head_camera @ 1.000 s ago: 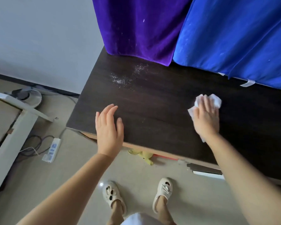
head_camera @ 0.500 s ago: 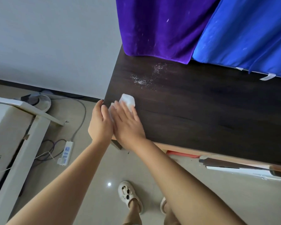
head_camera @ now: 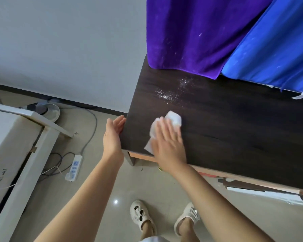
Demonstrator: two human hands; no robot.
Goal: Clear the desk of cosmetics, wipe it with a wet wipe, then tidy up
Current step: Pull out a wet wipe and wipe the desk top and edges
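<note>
Head view, looking down. The dark wood desk filled the right half of the frame, its long axis running from the near left corner away to the right; its left end faced the grey wall. Behind it hung a purple cloth and a blue cloth, the purple hem touching the back edge of the desk. A patch of white specks lay on the desktop just in front of the purple hem. On the floor to my left stood a white frame, with a power strip and cables beside it.

My right hand lay flat, fingers straight and spread, pressing the wet wipe onto the desktop near the front left corner. The wipe was crumpled, its long axis running from the front edge diagonally back and to the right, with one end showing past my fingertips and the other beside the heel of my hand. It sat near the specks but apart from them. My left hand was held open, fingers straight and together, palm against the left end of the desk. My two sandals showed below.
</note>
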